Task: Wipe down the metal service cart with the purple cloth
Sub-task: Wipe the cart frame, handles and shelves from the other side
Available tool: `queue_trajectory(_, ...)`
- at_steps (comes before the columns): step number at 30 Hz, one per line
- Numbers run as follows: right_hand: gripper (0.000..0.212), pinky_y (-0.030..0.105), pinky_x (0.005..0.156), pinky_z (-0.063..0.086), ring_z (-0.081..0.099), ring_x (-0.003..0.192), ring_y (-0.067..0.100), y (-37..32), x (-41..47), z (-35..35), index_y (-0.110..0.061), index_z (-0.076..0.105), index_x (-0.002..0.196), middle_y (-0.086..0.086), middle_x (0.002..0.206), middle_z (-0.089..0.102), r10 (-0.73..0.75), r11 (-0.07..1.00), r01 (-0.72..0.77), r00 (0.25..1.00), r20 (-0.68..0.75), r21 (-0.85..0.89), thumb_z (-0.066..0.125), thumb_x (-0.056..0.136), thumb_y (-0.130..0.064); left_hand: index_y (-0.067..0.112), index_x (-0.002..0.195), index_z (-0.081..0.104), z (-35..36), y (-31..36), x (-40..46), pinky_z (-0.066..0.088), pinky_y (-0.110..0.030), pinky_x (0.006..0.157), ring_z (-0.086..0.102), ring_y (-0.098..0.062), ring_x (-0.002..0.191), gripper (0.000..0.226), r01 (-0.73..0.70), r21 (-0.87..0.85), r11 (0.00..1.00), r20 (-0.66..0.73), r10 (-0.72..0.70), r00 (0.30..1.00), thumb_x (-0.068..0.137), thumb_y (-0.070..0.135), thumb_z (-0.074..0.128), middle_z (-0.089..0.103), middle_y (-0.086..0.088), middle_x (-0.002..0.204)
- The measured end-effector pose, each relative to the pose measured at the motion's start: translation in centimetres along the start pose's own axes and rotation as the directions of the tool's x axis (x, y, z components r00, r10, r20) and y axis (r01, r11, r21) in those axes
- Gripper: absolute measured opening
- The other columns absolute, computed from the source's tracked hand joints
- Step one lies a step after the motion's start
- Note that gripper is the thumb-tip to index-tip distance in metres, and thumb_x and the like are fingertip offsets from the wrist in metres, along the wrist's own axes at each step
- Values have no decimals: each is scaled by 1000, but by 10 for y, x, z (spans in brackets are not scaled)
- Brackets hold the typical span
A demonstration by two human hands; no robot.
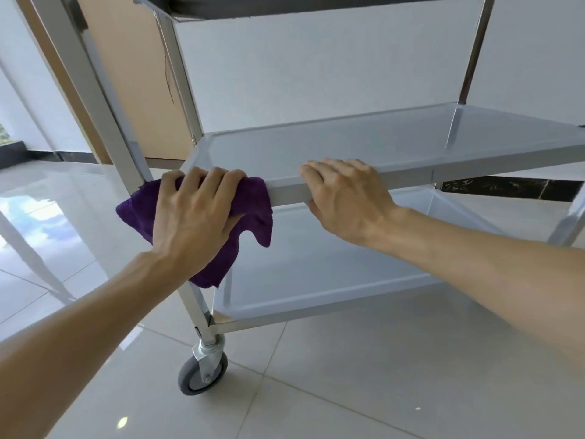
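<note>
The metal service cart (411,172) fills the view, with a middle shelf, a lower shelf (316,274) and the underside of a top shelf. My left hand (193,213) grips the purple cloth (253,210) and holds it against the front left corner of the middle shelf, by the corner post. Part of the cloth hangs down below the rim. My right hand (345,198) holds the front rim of the middle shelf, fingers curled over the top and thumb under the edge.
A grey caster wheel (202,370) sits under the front left post on a glossy tiled floor. A wooden door (136,74) and a white wall stand behind the cart. Another post (569,220) is at the right edge.
</note>
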State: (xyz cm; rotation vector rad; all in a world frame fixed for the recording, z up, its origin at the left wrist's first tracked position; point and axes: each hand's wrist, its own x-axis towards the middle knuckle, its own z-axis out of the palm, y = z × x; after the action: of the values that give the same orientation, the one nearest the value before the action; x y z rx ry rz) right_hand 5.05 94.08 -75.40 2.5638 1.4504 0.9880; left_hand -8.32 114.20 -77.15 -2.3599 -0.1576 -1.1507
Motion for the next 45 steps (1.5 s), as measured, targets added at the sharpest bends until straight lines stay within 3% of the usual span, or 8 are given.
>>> queue_trajectory(11,42,46,118,28,44,138,34,-27,-19,-2,4,53,135,18,142,53,-99,963,155,964,-246,221,55,94,-7,11,116,69,-37,-15,-43,42,-43,102,58,-19,120,29,-103,-600,793,-100,53,994,100,11,45,66,4,121)
queue_trajectory(15,29,52,107,42,58,121,40,-41,-47,16,5,68,111,22,123,64,-324,890,427,840,-436,161,56,85,10,31,115,65,-44,2,-71,43,-8,85,62,2,100,27,223,-778,588,181,-129,975,95,15,60,67,25,104)
queue_trajectory(19,26,44,97,49,62,108,31,-40,-67,48,-5,69,112,9,115,67,-251,883,243,967,-33,401,57,90,1,42,97,59,-17,2,-81,43,-7,58,63,6,78,8,633,-621,462,603,-233,763,92,38,64,68,25,82)
queue_trajectory(22,32,35,101,41,51,122,21,-34,-72,71,-18,57,130,-3,134,55,-126,892,-66,914,386,447,44,100,-20,30,100,61,7,-2,-73,38,-17,57,59,-2,74,8,733,-474,489,697,-301,651,94,35,61,63,17,80)
queue_trajectory(29,43,44,107,36,41,134,26,-59,-83,113,-17,44,140,3,145,46,-90,922,-137,835,543,362,42,102,-38,24,128,50,36,20,-75,52,-39,73,65,-22,84,29,361,-557,748,473,-72,878,99,28,54,67,2,103)
queue_trajectory(33,61,48,118,19,13,152,23,-77,-107,132,-24,20,156,1,165,14,-91,943,-130,785,613,306,40,102,-44,29,152,19,53,53,-139,33,-50,109,37,-29,136,66,111,-286,952,793,171,584,97,56,44,29,-1,155)
queue_trajectory(38,70,48,121,10,6,153,21,-83,-124,138,-25,7,158,-4,167,5,-63,941,-129,841,537,312,43,98,-39,42,154,10,59,50,-155,14,-48,121,14,-21,148,100,333,-390,858,818,157,553,70,95,24,14,10,162)
queue_trajectory(45,78,46,123,2,-2,154,22,-92,-121,133,-23,1,159,-4,167,-3,-82,925,-153,813,577,347,44,97,-41,42,135,38,55,33,-165,28,-36,112,37,-15,132,54,293,-529,796,686,198,700,88,53,60,39,14,146)
